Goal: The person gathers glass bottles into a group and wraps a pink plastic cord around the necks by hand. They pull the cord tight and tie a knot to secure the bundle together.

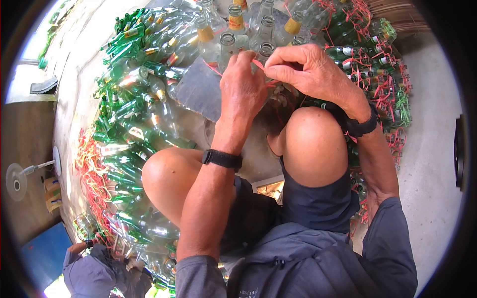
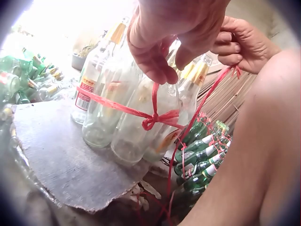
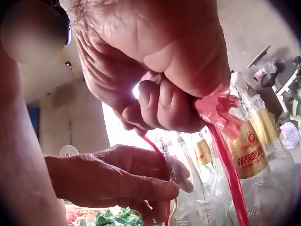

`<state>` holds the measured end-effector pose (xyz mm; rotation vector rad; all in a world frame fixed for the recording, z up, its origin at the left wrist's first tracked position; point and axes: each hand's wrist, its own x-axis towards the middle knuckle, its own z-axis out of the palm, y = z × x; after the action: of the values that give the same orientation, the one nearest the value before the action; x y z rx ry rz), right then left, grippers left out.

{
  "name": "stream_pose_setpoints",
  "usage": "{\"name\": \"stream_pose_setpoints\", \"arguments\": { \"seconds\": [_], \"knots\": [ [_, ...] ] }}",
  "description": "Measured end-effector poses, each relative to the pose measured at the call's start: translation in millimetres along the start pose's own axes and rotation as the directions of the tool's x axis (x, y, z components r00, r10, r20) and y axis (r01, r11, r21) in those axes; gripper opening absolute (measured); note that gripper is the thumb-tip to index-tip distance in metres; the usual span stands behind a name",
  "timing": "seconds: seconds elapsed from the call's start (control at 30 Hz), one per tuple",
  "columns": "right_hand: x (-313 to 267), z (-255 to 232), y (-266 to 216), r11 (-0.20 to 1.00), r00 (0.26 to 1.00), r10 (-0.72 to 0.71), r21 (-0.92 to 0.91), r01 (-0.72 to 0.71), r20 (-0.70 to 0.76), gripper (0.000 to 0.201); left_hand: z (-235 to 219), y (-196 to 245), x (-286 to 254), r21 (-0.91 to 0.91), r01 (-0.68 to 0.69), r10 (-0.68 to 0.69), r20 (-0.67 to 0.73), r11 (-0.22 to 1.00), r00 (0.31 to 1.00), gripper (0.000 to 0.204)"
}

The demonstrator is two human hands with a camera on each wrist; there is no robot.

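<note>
A cluster of clear glass bottles [image 2: 129, 136], several with gold neck labels, stands upright on a grey board [image 2: 70, 160]. Red plastic string [image 2: 110, 106] runs round the bottles, with a looped knot [image 2: 153, 121] on the near side. My left hand [image 1: 243, 84] is close above that knot; in the left wrist view its thumb and fingers pinch the strand rising from it. To the right, my right hand [image 1: 313, 72] curls its fingers round another length of red string [image 3: 228, 169], whose frayed end sticks out beside the fist. Both hands are near the bottle necks.
Green and clear bottles [image 1: 131, 107] lie piled at left. String-tied bundles of green bottles [image 1: 377, 74] stand at right. Loose red string [image 1: 89, 159] heaps along the left side. A fan [image 1: 17, 184] and another person [image 1: 94, 270] are at lower left.
</note>
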<state>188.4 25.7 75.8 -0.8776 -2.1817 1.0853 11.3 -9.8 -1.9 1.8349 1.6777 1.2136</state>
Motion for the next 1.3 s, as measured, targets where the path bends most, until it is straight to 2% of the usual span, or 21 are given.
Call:
{"name": "stream_pose_setpoints", "arguments": {
  "seconds": [0.07, 0.2, 0.23, 0.27, 0.33, 0.4, 0.43, 0.5, 0.53, 0.57, 0.63, 0.7, 0.83, 0.9, 1.0, 1.07, 1.13, 1.17, 1.23, 1.27, 1.3],
  "knots": [
    [-8.1, -3.3, 1.4, 0.997, 0.99, 0.08, 0.012, -0.081, 0.114, 0.023, -1.5, -0.8, -5.5, 0.0, 0.003, -0.003, -0.028, 1.0, 1.0, 0.029],
    [-21.9, -6.2, 17.2, 0.988, 0.971, 0.15, 0.017, -0.156, 0.184, 0.025, -9.0, -3.2, -18.1, -0.01, -0.026, 0.025, -0.073, 1.0, 0.997, 0.019],
    [-24.0, -7.4, 17.5, 0.965, 0.941, 0.243, 0.044, -0.26, 0.235, 0.027, -11.6, -3.2, -21.5, -0.007, -0.028, 0.027, -0.072, 1.0, 0.997, 0.019],
    [-26.2, -8.8, 18.2, 0.931, 0.9, 0.328, 0.064, -0.36, 0.288, 0.029, -14.1, -3.1, -25.0, -0.025, 0.013, -0.014, -0.011, 1.0, 1.0, 0.016],
    [-31.7, -9.6, 26.4, 0.91, 0.89, 0.359, 0.109, -0.401, 0.281, 0.032, -18.7, -0.7, -30.5, -0.037, 0.055, -0.053, 0.048, 0.998, 0.997, 0.014],
    [-38.7, -7.0, 37.8, 0.884, 0.878, 0.39, 0.153, -0.441, 0.276, 0.034, -21.5, 2.3, -35.4, -0.063, 0.209, -0.193, 0.2, 0.976, 0.961, 0.016],
    [-42.5, -4.4, 44.4, 0.87, 0.872, 0.414, 0.169, -0.463, 0.261, 0.037, -22.3, 2.1, -38.4, -0.062, 0.208, -0.192, 0.2, 0.976, 0.961, 0.016],
    [-49.3, -0.1, 53.8, 0.855, 0.864, 0.438, 0.184, -0.485, 0.247, 0.04, -23.7, -0.9, -44.6, -0.001, 0.202, -0.192, 0.309, 0.979, 0.932, 0.024],
    [-52.8, 1.8, 56.6, 0.82, 0.829, 0.498, 0.172, -0.545, 0.254, 0.042, -24.3, -2.1, -46.3, -0.001, 0.203, -0.192, 0.309, 0.979, 0.931, 0.024],
    [-57.0, 4.1, 61.8, 0.782, 0.79, 0.555, 0.16, -0.602, 0.259, 0.044, -24.9, -3.4, -47.7, 0.003, 0.203, -0.19, 0.373, 0.979, 0.908, 0.026],
    [-70.1, 11.8, 83.0, 0.799, 0.813, 0.529, 0.181, -0.574, 0.242, 0.044, -24.6, -7.9, -49.3, 0.007, 0.205, -0.188, 0.436, 0.979, 0.88, 0.029],
    [-80.5, 15.2, 89.7, 0.765, 0.801, 0.52, 0.256, -0.591, 0.296, 0.042, -20.8, -16.9, -50.2, -0.096, 0.241, -0.165, 0.491, 0.966, 0.856, 0.034],
    [-89.6, 24.6, 98.4, 0.744, 0.805, 0.501, 0.316, -0.588, 0.319, 0.042, -15.1, -19.5, -43.1, -0.168, 0.36, -0.252, 0.455, 0.918, 0.854, 0.031],
    [-89.0, 27.3, 97.2, 0.76, 0.806, 0.494, 0.288, -0.582, 0.325, 0.041, -17.3, -13.7, -37.4, -0.009, 0.484, -0.429, 0.448, 0.875, 0.784, 0.033],
    [-88.7, 38.6, 102.9, 0.788, 0.82, 0.479, 0.259, -0.559, 0.312, 0.043, -6.9, -34.2, -37.6, 0.017, 0.519, -0.493, 0.338, 0.855, 0.802, 0.037],
    [-89.7, 42.8, 105.7, 0.797, 0.83, 0.47, 0.26, -0.545, 0.3, 0.047, -4.6, -39.4, -39.9, 0.078, 0.505, -0.501, 0.323, 0.86, 0.803, 0.039],
    [-80.5, 40.1, 92.3, 0.789, 0.789, 0.517, 0.172, -0.589, 0.333, 0.046, 0.2, -45.8, -39.7, 0.139, 0.486, -0.504, 0.307, 0.863, 0.807, 0.041],
    [-81.7, 43.1, 93.3, 0.788, 0.787, 0.517, 0.172, -0.591, 0.337, 0.046, 6.2, -50.9, -41.7, 0.093, 0.469, -0.475, 0.289, 0.878, 0.831, 0.041],
    [-84.7, 50.7, 99.5, 0.825, 0.828, 0.526, 0.121, -0.552, 0.195, 0.032, 21.8, -58.6, -46.6, 0.046, 0.452, -0.447, 0.27, 0.891, 0.853, 0.042],
    [-85.0, 52.0, 107.1, 0.824, 0.827, 0.527, 0.12, -0.554, 0.197, 0.032, 32.1, -59.7, -48.8, -0.079, 0.547, -0.504, 0.298, 0.834, 0.811, 0.041],
    [-82.7, 51.6, 113.2, 0.812, 0.798, 0.517, 0.116, -0.572, 0.309, 0.03, 37.1, -53.5, -48.9, -0.2, 0.631, -0.553, 0.334, 0.75, 0.763, 0.04]
  ]
}}
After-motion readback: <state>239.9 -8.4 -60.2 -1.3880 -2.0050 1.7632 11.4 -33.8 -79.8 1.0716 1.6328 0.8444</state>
